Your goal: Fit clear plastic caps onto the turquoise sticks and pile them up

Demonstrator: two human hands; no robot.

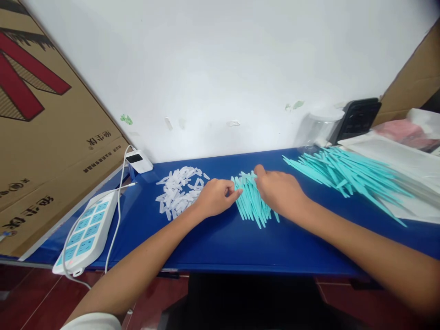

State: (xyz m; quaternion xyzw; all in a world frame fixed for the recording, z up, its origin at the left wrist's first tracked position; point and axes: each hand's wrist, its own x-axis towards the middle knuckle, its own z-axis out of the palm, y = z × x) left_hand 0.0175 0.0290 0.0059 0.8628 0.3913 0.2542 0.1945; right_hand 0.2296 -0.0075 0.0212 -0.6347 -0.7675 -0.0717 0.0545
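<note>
A pile of slim teal plastic sticks (253, 208) lies on the blue table between my two hands. My left hand (216, 197) is at its left edge, fingers curled and thumb tip over the sticks; what the fingers pinch, if anything, does not show. Against the upper right side of the same pile rests my right hand (280, 190), closed, with its fingertips partly hidden. To the left of my left hand spreads a heap of small translucent white tapered pieces (177, 190). A larger heap of long pointed teal sticks (343, 172) lies farther right.
A white power strip (91, 229) with cables and a small white device (139, 161) sit at the left, by a big cardboard box (68, 137). Back right are a clear jar (321, 126), a black device (359, 117) and white plastic bags (405, 156). A white wall closes the far side.
</note>
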